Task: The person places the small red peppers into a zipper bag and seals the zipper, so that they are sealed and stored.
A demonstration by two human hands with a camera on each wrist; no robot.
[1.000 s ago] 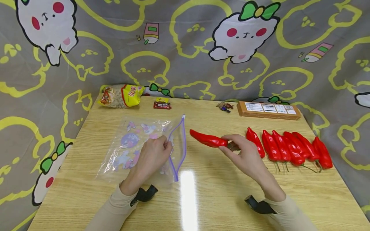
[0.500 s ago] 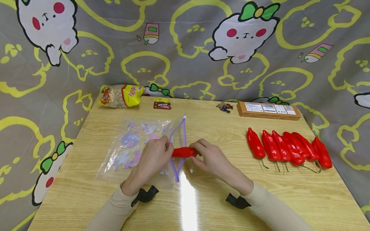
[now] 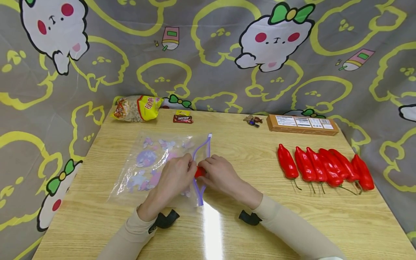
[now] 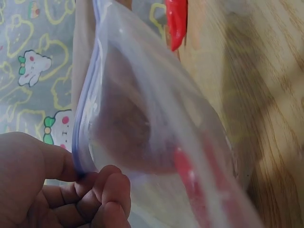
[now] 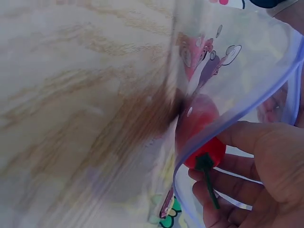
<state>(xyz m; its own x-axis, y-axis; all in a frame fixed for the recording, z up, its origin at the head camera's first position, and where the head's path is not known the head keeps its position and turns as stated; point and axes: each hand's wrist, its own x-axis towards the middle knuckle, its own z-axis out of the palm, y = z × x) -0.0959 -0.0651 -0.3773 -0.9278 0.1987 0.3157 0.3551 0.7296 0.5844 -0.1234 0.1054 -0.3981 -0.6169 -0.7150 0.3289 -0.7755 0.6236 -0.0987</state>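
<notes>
A clear zip bag (image 3: 136, 151) with purple closure strips and pastel cartoon prints lies flat on the table, its mouth spread toward the right. My left hand (image 3: 177, 173) pinches the upper edge of that mouth; in the left wrist view, thumb and fingers (image 4: 111, 190) meet on the purple strip. My right hand (image 3: 222, 177) grips a red chili pepper (image 3: 199, 172) near its stem end. Most of the pepper (image 5: 202, 133) is inside the bag, while its green stem sticks out past the purple rim in the right wrist view.
Several red peppers (image 3: 315, 164) lie in a row at the right. Along the back stand a yellow-ended snack bag (image 3: 134, 108), small wrapped candy bars (image 3: 182, 117), a few small wrapped items (image 3: 252, 120) and a long brown box (image 3: 302, 125). A patterned cloth (image 3: 208, 54) hangs behind the table.
My right hand has moved left with the pepper, from beside the bag to its mouth, and the pepper has slid inside. My left hand has stayed on the bag's edge.
</notes>
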